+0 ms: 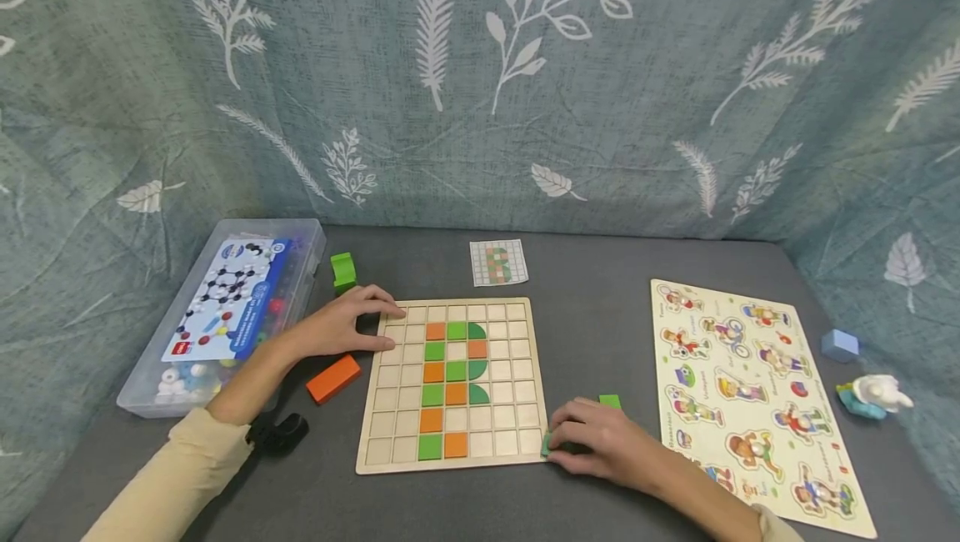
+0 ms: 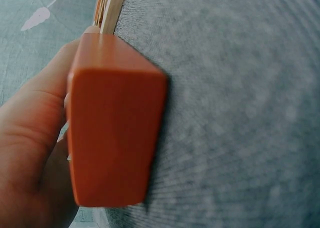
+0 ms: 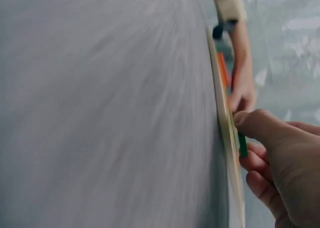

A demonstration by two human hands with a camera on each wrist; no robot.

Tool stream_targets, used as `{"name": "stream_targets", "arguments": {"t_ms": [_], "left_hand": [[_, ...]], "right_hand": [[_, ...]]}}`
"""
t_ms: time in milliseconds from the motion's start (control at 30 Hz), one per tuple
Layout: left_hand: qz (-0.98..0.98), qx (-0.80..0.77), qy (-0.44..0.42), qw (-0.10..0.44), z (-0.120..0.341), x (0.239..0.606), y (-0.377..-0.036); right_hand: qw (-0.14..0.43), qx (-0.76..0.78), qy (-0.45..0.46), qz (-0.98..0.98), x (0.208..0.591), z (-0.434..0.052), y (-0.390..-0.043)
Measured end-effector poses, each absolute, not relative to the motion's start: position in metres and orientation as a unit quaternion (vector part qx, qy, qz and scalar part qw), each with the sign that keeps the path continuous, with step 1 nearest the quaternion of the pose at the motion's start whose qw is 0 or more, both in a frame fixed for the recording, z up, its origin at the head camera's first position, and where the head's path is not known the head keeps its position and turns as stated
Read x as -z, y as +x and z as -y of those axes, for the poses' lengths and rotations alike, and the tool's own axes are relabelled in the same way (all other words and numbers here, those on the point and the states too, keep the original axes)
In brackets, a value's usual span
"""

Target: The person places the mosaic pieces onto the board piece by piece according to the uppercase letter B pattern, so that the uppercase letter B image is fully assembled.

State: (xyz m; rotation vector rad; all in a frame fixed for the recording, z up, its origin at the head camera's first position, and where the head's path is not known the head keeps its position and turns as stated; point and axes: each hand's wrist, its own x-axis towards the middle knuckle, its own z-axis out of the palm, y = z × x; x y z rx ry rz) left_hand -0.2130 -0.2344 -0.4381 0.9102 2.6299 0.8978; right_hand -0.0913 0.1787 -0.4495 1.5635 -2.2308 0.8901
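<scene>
green tile (image 1: 547, 443) pinched by curled right hand (image 1: 600, 444) at board (image 1: 390, 409) edge.

Head view: even, soft indoor light, moderately bright, no glare; faint shadows under forearms and orange block (image 1: 333, 378). Wide-angle bending at edges. Left wrist view: block sharp, cloth behind blurred radially. Right wrist view: strong motion smear across grey surface, background out of focus.
</scene>
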Motion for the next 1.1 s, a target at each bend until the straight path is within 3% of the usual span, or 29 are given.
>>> {"name": "stream_targets", "arguments": {"t_ms": [300,733,867,1100], "left_hand": [[-0.893,-0.309,0.306,0.117,0.234,0.436,-0.212],[-0.893,-0.310,0.309,0.108,0.232,0.435,-0.214],[-0.893,-0.311,0.305,0.115,0.232,0.436,-0.214],[-0.893,-0.312,0.303,0.119,0.233,0.435,-0.213]], "right_hand": [[0.128,-0.271,0.585,0.754,0.446,-0.118,-0.104],[0.128,-0.188,0.592,0.773,0.439,-0.111,-0.102],[0.137,-0.206,0.547,0.800,0.436,-0.134,-0.100],[0.152,-0.250,0.371,0.881,0.439,-0.203,-0.094]]}}
